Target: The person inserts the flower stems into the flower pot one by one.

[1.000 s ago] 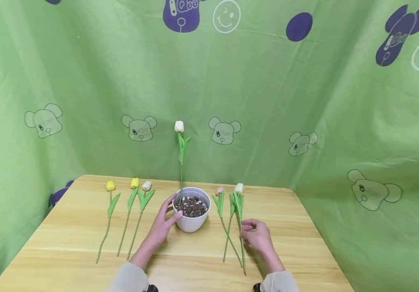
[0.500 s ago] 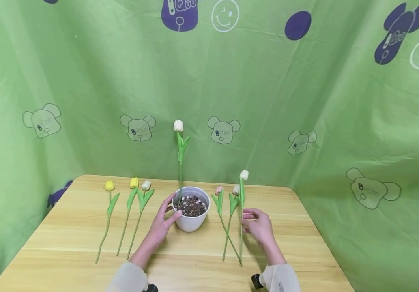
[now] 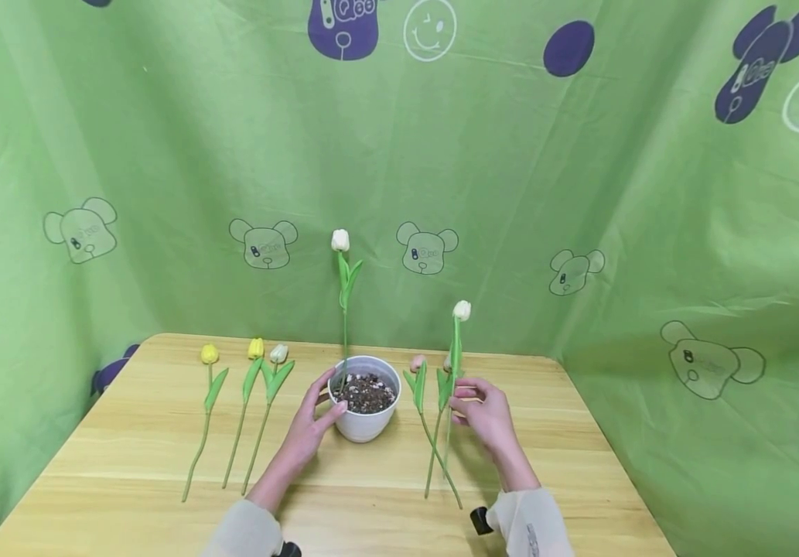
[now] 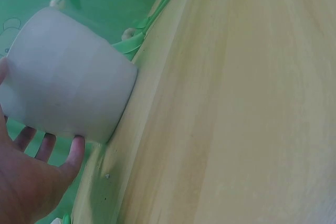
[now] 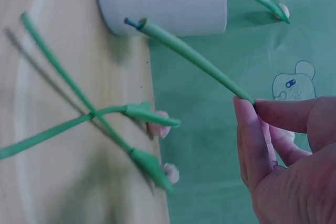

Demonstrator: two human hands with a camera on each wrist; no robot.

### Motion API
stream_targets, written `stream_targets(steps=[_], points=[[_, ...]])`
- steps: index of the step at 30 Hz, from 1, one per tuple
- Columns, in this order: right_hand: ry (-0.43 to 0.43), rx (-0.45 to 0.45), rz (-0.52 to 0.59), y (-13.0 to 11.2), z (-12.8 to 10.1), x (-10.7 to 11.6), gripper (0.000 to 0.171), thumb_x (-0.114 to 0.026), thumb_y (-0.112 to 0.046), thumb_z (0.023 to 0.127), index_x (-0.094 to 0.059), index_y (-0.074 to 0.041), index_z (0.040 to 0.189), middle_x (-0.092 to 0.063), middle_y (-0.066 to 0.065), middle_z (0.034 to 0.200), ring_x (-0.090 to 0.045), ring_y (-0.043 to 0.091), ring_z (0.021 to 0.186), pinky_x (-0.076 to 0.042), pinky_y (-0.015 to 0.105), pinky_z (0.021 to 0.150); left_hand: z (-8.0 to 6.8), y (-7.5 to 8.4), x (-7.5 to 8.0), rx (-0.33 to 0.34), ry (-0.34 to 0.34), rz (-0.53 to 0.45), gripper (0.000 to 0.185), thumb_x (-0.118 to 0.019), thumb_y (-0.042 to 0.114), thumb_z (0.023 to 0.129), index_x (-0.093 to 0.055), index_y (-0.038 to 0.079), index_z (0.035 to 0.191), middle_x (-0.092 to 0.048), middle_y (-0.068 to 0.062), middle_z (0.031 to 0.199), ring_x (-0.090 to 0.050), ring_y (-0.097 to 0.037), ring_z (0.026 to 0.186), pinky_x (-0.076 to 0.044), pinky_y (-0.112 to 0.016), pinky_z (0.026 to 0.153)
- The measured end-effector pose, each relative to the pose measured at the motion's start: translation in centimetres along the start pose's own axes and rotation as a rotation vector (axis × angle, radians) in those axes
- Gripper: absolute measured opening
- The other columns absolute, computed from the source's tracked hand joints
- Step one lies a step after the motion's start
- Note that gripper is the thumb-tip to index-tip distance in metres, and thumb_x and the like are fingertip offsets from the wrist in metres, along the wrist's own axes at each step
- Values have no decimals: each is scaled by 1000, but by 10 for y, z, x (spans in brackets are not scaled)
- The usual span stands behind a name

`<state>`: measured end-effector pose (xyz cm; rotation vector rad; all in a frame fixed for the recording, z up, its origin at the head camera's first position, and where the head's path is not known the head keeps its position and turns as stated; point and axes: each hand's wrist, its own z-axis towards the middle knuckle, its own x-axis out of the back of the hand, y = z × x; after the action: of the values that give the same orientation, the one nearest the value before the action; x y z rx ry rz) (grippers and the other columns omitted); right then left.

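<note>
My left hand (image 3: 307, 427) holds the side of a white flowerpot (image 3: 364, 428), its thumb at the rim and its fingers around the left wall. Dark soil (image 3: 368, 394) fills much of the pot, and one white artificial tulip (image 3: 346, 290) stands upright at its left side. Between thumb and fingertips, my right hand (image 3: 489, 416) pinches the stem of another white tulip (image 3: 456, 348), bloom up, to the right of the pot. In the right wrist view, a blue tip of wire pokes from the lower end of its stem (image 5: 194, 59).
Beside my right hand, a pink tulip (image 3: 420, 387) and a whitish tulip (image 3: 444, 391) lie with stems crossed on the wooden table (image 3: 385, 518). Left of the pot lie two yellow tulips (image 3: 209, 354) and a white one (image 3: 278, 353). A green curtain (image 3: 510, 193) hangs behind.
My right hand has lifted the white tulip off the table, raising it and shifting slightly left. My left hand stays on the flowerpot.
</note>
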<state>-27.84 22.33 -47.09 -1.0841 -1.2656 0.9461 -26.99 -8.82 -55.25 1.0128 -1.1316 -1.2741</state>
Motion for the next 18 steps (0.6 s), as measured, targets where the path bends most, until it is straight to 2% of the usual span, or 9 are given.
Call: stream_targets(steps=[10,18], points=[[-13,65,79,-32,11,-13,43,-68,5,94,-58,1,136,-60,22,121,-68,18,91,-65,30,79,0,0,-1,-1,6,-5,70,-69,35,99,-36,32,160,-31,-12,168,-42,-43,145,-42,-69,112],[-9,114,149,-62,17,-28,44,-68,8,93,-57,1,135,-60,19,119,-67,22,93,-65,29,79,1,-1,0,-23,3,20,70,-68,33,99,-35,29,161,-33,-14,167,-43,-43,144,-42,-70,111]])
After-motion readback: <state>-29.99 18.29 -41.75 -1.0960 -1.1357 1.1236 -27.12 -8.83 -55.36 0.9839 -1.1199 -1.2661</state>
